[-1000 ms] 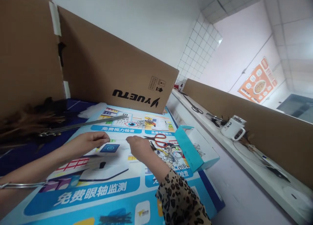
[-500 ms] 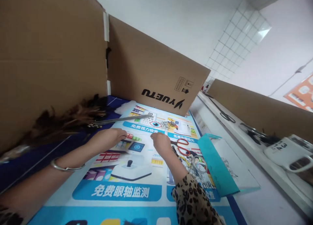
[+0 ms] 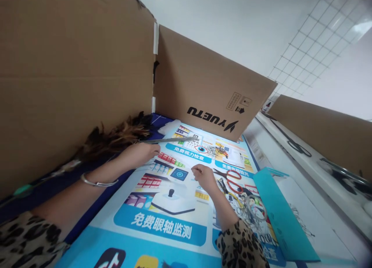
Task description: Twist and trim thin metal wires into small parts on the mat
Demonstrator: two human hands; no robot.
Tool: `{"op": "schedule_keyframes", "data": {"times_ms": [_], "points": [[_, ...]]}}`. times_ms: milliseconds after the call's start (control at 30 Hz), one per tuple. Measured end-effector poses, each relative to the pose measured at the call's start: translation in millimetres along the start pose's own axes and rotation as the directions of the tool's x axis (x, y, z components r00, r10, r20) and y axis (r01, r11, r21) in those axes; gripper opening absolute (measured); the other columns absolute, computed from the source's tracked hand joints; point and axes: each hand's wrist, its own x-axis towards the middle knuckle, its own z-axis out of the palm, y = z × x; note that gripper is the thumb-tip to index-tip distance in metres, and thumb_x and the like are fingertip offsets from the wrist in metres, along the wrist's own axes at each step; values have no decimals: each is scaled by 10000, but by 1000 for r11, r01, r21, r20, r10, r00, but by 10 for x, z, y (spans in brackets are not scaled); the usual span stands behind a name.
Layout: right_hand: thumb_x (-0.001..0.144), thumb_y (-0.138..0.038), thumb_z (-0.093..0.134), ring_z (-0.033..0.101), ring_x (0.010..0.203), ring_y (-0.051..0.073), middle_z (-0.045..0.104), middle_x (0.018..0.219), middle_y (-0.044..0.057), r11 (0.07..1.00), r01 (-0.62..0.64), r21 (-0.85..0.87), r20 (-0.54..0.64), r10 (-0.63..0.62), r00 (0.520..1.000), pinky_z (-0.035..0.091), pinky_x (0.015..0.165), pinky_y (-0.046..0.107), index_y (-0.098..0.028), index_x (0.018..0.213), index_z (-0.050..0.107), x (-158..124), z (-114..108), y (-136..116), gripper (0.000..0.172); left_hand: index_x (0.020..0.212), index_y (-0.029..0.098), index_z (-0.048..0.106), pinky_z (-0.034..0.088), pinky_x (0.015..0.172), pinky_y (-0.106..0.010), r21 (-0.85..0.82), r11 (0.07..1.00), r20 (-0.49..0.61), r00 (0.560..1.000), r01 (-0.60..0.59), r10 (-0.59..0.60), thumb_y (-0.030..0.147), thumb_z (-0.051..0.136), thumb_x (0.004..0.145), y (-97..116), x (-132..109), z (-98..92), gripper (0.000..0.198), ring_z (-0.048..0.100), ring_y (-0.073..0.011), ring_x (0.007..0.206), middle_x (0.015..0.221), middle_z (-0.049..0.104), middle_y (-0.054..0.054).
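My left hand (image 3: 145, 153) is over the left edge of the printed poster sheet (image 3: 162, 175), its fingers pressed together. It is right beside a bundle of thin silvery rods (image 3: 177, 139); whether it touches them I cannot tell. My right hand (image 3: 204, 177) is closed in a fist above the middle of the sheet, knuckles up. Anything thin inside either hand is too small to make out. Just right of that fist are red-handled scissors (image 3: 234, 182) and a yellow-handled tool (image 3: 236, 198).
Brown feathers (image 3: 116, 138) lie along the left cardboard wall (image 3: 75, 66). Another cardboard panel (image 3: 203, 82) stands at the back. On the right are a clear ring (image 3: 257, 208), tangled wire pieces, a teal folder (image 3: 281, 217) and a white ledge (image 3: 286, 138) holding black scissors (image 3: 296, 147).
The view has turned left, so everything sits further right. My hands, earlier level with each other, are now a little further apart, the left one nearer the rods.
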Motion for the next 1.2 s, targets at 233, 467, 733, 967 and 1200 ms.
{"op": "schedule_keyframes", "data": {"times_ms": [233,467,733,967,1200], "points": [[962,-234,521,711,835,193,776,889,15,995,6,95,-47,-1,999,471,755,255,-246,967,776,-8,121,34,255,778,283,761,455,785,-300,117,993,36,999,27,-31,351,597,814,-76,-14,-299,181,694,-261,867,871,803,-26],[959,-260,525,661,966,242,729,970,74,985,17,171,-114,3,993,451,908,328,-243,926,780,-41,233,-13,258,708,280,756,443,816,-315,130,987,33,995,92,-97,321,667,736,-151,-48,-370,101,679,-275,919,873,797,-29],[848,-400,610,665,748,236,706,805,53,811,-45,584,-139,154,978,525,714,352,-235,857,727,0,318,41,202,659,241,709,433,710,-312,-181,977,-24,992,115,-121,390,722,704,-60,-13,-235,156,653,-257,793,705,726,-28],[760,-533,726,644,571,159,715,718,42,444,-86,892,1,187,982,476,534,267,-189,877,660,-50,382,-109,369,902,206,656,448,565,-280,-703,694,99,988,154,-119,611,659,815,373,-80,425,414,601,-168,590,698,673,-15],[702,-473,825,590,496,107,724,692,22,297,-110,949,73,131,989,393,472,214,-173,820,677,-120,413,-241,355,782,211,583,388,514,-237,-858,441,256,963,264,-79,565,740,812,660,-259,823,388,571,-124,581,705,651,-1]]}}
